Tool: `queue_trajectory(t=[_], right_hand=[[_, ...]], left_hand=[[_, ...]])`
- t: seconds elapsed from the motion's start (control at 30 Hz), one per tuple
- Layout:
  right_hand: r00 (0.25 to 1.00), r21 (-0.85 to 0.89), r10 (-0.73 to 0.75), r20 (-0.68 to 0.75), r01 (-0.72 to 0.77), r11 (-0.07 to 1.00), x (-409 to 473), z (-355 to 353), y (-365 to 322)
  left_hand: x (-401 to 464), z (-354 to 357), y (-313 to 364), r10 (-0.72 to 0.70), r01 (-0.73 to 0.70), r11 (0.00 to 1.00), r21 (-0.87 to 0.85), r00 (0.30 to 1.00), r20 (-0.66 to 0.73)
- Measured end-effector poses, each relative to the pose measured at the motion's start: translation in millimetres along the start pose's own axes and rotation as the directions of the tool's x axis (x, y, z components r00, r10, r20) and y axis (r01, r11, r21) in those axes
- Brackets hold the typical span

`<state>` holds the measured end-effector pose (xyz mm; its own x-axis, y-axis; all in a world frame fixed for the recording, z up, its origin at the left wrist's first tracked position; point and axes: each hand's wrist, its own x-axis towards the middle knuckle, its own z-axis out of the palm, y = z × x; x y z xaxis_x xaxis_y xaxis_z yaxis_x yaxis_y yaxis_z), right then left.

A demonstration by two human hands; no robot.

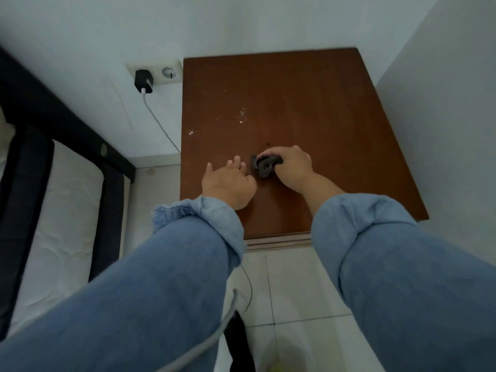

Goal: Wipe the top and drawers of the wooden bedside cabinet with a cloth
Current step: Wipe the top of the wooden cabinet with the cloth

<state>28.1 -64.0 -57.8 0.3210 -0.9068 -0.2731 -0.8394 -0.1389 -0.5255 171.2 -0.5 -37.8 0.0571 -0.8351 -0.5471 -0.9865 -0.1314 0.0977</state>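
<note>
Brown cabinet top (308,103) bears a dark cloth (264,165)

The cabinet (308,108) top lay bare beyond both hands, open to its back and right edges, where walls (442,103) closed it in. The left hand (228,181) and the right hand (291,167), balled round a cloth (264,165), crowded the front middle. A charger (144,81) and cable (161,122) hung just left.

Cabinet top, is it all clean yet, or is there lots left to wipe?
Not yet. White specks still dot the cabinet top, so little looks done. The right hand has a grip on the dark cloth near the front edge; the left hand is open beside it. The drawers are out of sight.
</note>
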Motion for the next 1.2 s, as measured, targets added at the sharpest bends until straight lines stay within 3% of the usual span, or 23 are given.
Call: queue_trajectory(t=[0.37, 0.43, 0.5, 0.57, 0.73, 0.87, 1.03, 1.2], right_hand=[[0.973, 0.039, -0.082, 0.218, 0.075, 0.996, -109.5, 16.1, 23.3], [0.928, 0.057, -0.019, 0.373, -0.003, 0.998, -114.5, 4.0, 15.6], [0.824, 0.012, 0.058, 0.564, -0.078, 0.997, -107.8, -13.6, 5.9], [0.779, -0.013, 0.115, 0.616, -0.136, 0.991, -96.2, -32.9, -2.6], [0.841, 0.151, 0.204, 0.502, -0.318, 0.936, -55.9, -57.7, -17.6], [0.907, 0.309, 0.221, 0.359, -0.339, 0.889, -11.4, -60.3, -36.1], [0.972, 0.459, 0.191, 0.138, -0.234, 0.857, 66.8, -68.0, -58.6], [0.994, 0.311, 0.061, -0.089, -0.03, 0.95, 158.7, -70.4, -72.2]], left_hand=[[-9.0, 7.5, 8.1, -0.044, 0.043, 0.998, -0.04, 0.999, -0.031], [-11.1, 6.9, 6.6, -0.023, 0.021, 0.999, -0.048, 0.999, -0.039], [-12.5, 5.4, 4.2, 0.001, -0.003, 0.999, -0.047, 0.999, -0.04], [-14.3, 3.1, 2.4, 0.023, -0.025, 0.999, -0.04, 0.999, -0.035], [-10.7, -10.9, -6.1, 0.024, -0.032, 0.994, -0.107, 0.997, -0.075], [4.7, -34.1, -22.7, -0.026, -0.007, 0.984, -0.18, 0.983, -0.181], [48.4, -59.7, -48.6, -0.023, 0.0, 0.989, -0.148, 0.988, -0.154], [87.9, -80.2, -61.9, -0.046, 0.02, 0.988, -0.151, 0.984, -0.175]])
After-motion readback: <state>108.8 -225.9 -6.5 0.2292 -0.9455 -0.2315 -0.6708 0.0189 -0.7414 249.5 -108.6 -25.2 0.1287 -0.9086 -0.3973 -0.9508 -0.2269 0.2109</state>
